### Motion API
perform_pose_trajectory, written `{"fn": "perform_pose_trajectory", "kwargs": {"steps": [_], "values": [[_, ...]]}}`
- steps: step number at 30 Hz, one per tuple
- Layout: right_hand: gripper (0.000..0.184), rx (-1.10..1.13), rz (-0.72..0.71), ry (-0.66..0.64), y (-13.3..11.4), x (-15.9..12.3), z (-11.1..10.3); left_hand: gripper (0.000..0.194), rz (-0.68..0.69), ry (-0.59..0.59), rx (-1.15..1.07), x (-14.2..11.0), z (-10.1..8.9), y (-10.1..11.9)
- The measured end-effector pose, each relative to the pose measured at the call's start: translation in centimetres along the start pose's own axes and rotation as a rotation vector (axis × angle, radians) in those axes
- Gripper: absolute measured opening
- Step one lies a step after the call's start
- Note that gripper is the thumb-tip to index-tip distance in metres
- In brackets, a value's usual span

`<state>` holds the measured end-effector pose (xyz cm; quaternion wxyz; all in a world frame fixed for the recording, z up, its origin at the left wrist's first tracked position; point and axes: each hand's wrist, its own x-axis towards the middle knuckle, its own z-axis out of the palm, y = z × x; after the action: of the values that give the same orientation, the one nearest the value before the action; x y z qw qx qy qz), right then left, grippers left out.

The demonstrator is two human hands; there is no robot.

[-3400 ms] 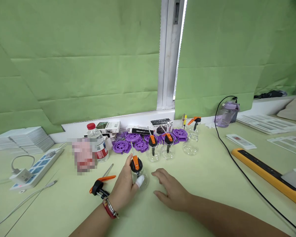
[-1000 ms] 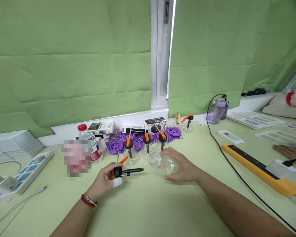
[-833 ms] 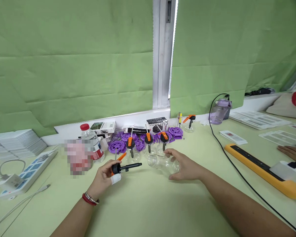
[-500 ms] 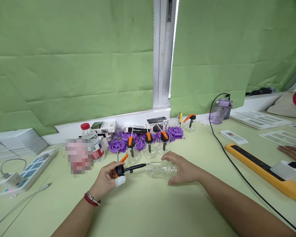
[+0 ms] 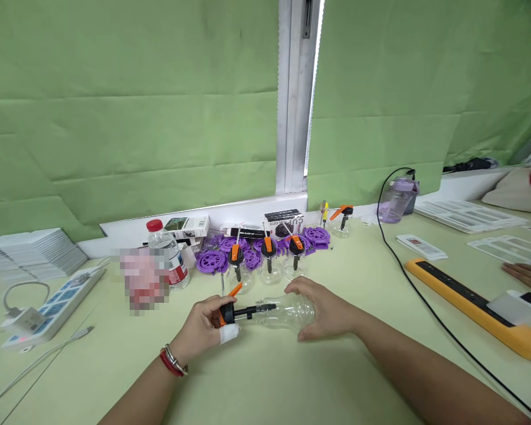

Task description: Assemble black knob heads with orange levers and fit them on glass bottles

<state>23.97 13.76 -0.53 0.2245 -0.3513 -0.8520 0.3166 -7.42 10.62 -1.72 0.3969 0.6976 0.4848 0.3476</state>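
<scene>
The held cap (image 5: 227,313) is showing black, its lever (image 5: 235,290) bright orange; the held bottle (image 5: 289,310) is appearing colourless and transparent. The openwork discs (image 5: 211,261) are displaying purple, the tabletop (image 5: 256,383) pale yellow-green, the wall covering (image 5: 137,118) plain green, the thumb wrap (image 5: 229,333) white.

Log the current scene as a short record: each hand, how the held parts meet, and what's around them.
Left hand: holds a black-and-orange top
Right hand: holds a clear bottle sideways, mouth toward the left hand
Contact: the top's black stem reaches into the bottle's neck; the orange lever is outside
Behind: three upright bottles with similar tops; purple parts beyond
Left side: red-capped bottle, white power strip
Right side: yellow power strip, co-worker's hand
</scene>
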Motion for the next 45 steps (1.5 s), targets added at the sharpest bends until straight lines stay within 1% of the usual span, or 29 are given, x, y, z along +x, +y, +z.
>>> {"fn": "perform_pose_trajectory", "kwargs": {"steps": [6,10,20,23,27,30,33,42,45], "values": [[0.084,0.027,-0.012,-0.029,-0.6,0.1,1.2,0.05,0.009,-0.06,0.007,-0.4,2.0,1.0],[0.085,0.035,-0.043,-0.028,-0.8,0.1,1.6,0.05,0.004,-0.087,-0.025,-0.6,2.7,1.4],[0.085,0.047,-0.062,0.001,-1.2,0.2,1.8,0.049,-0.002,-0.091,-0.045,-0.4,2.9,1.2],[0.087,0.068,-0.026,0.007,-1.3,0.1,1.9,0.049,-0.009,-0.071,-0.047,-0.4,3.0,1.2],[0.092,0.168,0.045,0.045,-1.1,-0.2,2.1,0.048,-0.029,-0.059,-0.097,-0.4,3.2,1.2],[0.084,0.218,0.064,0.055,-0.8,-0.2,2.2,0.049,-0.07,-0.065,-0.156,-0.4,3.3,1.2],[0.075,0.277,0.081,0.049,-0.5,-0.1,2.5,0.049,-0.079,-0.065,-0.183,-0.4,3.3,1.1],[0.048,0.596,0.158,-0.014,-0.5,0.6,3.0,0.046,-0.043,-0.075,-0.126,-0.6,3.4,1.1],[0.042,0.632,0.197,-0.01,-0.7,0.8,3.1,0.045,-0.049,-0.075,-0.125,-0.5,3.5,1.3]]}}
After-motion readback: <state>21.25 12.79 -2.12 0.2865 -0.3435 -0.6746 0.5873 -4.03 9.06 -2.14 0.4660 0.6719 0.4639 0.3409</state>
